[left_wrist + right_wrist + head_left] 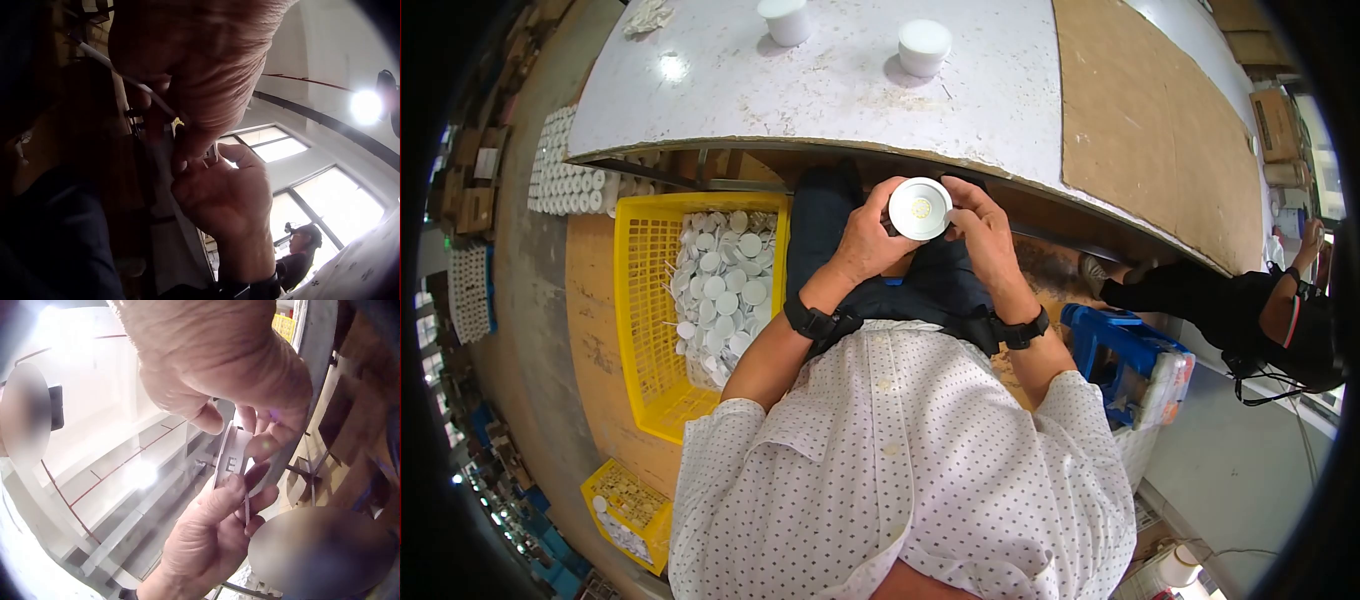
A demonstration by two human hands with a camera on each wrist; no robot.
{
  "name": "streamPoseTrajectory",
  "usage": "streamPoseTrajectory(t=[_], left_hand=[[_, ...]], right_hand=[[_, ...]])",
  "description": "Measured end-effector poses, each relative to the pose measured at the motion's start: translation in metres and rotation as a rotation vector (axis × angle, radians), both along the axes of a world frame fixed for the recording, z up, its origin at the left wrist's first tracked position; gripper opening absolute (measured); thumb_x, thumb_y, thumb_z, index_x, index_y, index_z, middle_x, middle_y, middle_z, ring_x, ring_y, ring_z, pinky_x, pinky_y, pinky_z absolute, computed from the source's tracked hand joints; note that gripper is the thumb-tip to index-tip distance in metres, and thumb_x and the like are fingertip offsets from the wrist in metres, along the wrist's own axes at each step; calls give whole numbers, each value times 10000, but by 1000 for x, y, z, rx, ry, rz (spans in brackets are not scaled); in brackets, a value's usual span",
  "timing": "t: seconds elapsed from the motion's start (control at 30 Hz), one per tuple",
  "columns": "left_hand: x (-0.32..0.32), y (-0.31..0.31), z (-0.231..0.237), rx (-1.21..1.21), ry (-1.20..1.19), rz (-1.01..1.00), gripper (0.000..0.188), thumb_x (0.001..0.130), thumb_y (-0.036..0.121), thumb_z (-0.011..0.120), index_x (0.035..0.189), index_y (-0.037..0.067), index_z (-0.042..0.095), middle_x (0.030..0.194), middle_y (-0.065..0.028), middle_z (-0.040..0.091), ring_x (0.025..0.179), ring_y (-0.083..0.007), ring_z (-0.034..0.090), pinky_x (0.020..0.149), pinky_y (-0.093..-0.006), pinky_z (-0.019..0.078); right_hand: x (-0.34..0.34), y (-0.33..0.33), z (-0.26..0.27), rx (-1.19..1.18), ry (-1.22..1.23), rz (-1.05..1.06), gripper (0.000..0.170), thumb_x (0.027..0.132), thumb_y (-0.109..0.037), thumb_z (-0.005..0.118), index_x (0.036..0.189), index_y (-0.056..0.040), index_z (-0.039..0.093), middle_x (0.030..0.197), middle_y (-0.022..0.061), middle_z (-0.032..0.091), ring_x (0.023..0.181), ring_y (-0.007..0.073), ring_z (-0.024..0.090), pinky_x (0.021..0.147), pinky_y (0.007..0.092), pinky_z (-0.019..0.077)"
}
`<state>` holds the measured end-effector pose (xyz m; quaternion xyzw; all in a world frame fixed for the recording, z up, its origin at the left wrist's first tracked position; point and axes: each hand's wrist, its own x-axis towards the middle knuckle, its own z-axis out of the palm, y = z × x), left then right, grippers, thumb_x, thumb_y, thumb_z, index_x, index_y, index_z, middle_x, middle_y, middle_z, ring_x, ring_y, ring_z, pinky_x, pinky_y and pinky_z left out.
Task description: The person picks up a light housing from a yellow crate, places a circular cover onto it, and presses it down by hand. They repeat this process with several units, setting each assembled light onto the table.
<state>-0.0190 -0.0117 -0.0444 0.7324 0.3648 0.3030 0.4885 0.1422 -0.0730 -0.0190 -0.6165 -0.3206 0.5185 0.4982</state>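
A round white LED downlight (920, 209), its rim facing up and yellow LED dots at its centre, sits between both hands above the lap. On its left side my left hand (867, 238) grips the rim, with the thumb at the near edge. My right hand (986, 235) holds the opposite side, fingers curled round behind and thumb at the rim. Side-on in the right wrist view, the downlight (230, 459) shows lettering on its wall, pinched by the left hand (203, 528) below. A thin white wire (122, 74) trails beside the left hand in the left wrist view.
On the white table (840, 100) stand two white cups, a left one (785, 22) and a right one (924, 47). A yellow crate (635, 320) of white discs (725, 300) is at the left. Brown cardboard (1150, 130) covers the table's right part. Another person (1200, 310) is at the right.
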Motion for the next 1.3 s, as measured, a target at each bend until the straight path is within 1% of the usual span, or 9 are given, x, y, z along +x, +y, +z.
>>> streamPoseTrajectory(t=[0.3,0.37,0.4,0.53,0.77,0.87,1.1,1.17,1.3], left_hand=[[-4,4,-4,52,44,77,666,651,110,777,1207,36,419,1056,-132,606,969,-216,611,797,-302,503],[-5,4,3,48,67,113,660,637,124,786,1182,38,425,1024,-147,614,954,-236,619,786,-312,502],[-6,5,2,71,78,125,663,627,134,792,1173,41,427,1016,-154,615,948,-245,620,784,-319,501],[-11,3,-1,36,86,130,692,594,151,810,1160,40,428,1013,-161,612,945,-254,620,794,-330,495],[-29,1,-3,-37,30,159,707,605,133,796,1201,30,429,1071,-158,597,1012,-241,591,846,-329,476],[-36,0,-6,-44,41,173,708,607,133,793,1208,26,434,1087,-161,594,1021,-250,587,855,-332,472],[-40,0,-11,-80,22,169,704,610,126,790,1209,19,436,1074,-158,602,1014,-246,592,851,-323,472],[-39,0,-11,-86,16,162,704,609,124,791,1208,19,437,1073,-157,602,1013,-245,592,850,-323,472],[-36,1,-13,-89,28,161,712,603,117,796,1210,16,438,1083,-153,595,1019,-237,585,852,-316,468]], right_hand=[[20,23,3,52,-34,-143,364,828,-137,568,1167,-11,532,1005,62,613,814,107,565,628,224,449],[32,41,9,73,-280,-184,338,820,-178,607,1107,-4,568,894,41,607,733,93,545,599,223,441],[36,53,12,114,-264,-235,323,797,-214,647,1015,18,593,808,33,580,680,89,522,575,219,433],[51,107,17,164,-333,-296,337,761,-276,690,863,24,576,737,42,564,628,96,521,557,221,431],[54,171,25,6,-389,-215,369,749,-373,696,748,-37,543,608,15,502,521,91,470,460,232,394],[55,185,22,15,-350,-208,370,734,-350,705,704,-30,524,540,9,485,443,70,418,397,222,347],[60,183,17,58,-302,-221,292,781,-279,662,695,-38,521,574,18,505,467,71,430,412,222,348],[64,180,13,93,-52,-225,231,814,-226,624,711,-43,529,622,29,536,504,79,465,452,210,369],[64,167,15,112,18,-205,185,836,-194,597,757,-39,537,680,40,563,556,93,523,497,197,394]])
